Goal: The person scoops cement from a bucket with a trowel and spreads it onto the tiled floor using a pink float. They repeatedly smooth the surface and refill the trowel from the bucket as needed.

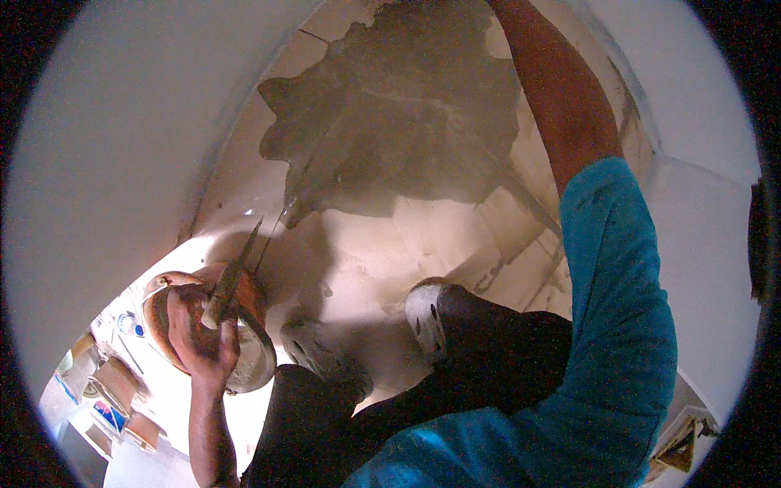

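My left hand (194, 329) is closed at the lower left, over an orange bucket (153, 319) with a grey-smeared rim. In its grip is a trowel (234, 278), seen nearly edge-on, its narrow blade tilted up and to the right. My fingers partly cover the bucket, and what it holds cannot be made out. My right arm (561, 89) reaches far forward past the top edge, so the right hand is out of sight. Ahead of me a wet grey patch (399, 114) of what looks like slurry spreads with ragged edges over the pale tiled floor (390, 244).
Pale walls (122, 146) rise on the left and right. My shoes (425, 319) stand on the floor between the bucket and the right wall. At the lower left lie a plastic bottle (128, 325) and cardboard boxes (115, 381). A wooden piece (682, 443) sits at the lower right.
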Motion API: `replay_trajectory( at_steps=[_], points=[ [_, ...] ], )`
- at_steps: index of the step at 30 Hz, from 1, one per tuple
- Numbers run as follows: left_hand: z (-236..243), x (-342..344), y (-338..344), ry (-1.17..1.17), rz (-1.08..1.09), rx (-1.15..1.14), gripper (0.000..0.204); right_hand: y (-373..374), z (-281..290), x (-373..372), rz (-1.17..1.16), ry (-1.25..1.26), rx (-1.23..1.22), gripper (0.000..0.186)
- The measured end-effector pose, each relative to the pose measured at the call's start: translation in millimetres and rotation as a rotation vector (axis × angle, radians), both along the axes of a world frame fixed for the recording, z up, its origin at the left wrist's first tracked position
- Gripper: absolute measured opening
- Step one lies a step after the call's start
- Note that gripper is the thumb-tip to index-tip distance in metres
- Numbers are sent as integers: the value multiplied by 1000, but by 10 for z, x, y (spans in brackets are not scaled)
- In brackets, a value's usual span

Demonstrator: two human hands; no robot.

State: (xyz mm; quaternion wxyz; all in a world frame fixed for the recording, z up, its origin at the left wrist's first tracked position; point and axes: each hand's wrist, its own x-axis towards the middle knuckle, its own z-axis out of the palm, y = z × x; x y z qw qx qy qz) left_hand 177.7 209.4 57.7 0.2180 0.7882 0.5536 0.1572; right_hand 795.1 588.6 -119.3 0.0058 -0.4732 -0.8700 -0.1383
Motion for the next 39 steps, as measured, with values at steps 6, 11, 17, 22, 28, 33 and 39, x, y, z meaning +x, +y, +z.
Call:
replay_trajectory(
  at_steps=[6, 11, 17, 22, 28, 33, 39],
  points=[
    [-19, -24, -87, 62, 50, 31, 42, -617, 287, -680, -22, 250, -336, 25],
    [58, 32, -91, 78, 36, 62, 38, -1388, 883, -924, -160, 45, -320, 23],
    [96, 35, -81, -45, 39, 56, 33, -2645, 1374, -1736, -162, -51, -300, 40],
    [134, 45, -36, -81, 23, 109, 25, -4308, 1069, -2260, 258, 229, -377, 46],
    [112, 123, -25, -206, 23, 50, 22, -5313, 850, -2809, 186, 223, -381, 54],
    [150, 217, -44, -200, 57, 14, 22, -5066, 495, -2938, -29, 244, -348, 52],
    [145, 206, -28, -230, 3, 67, 24, -4754, 543, -2853, -200, 247, -396, 49]
  ],
)
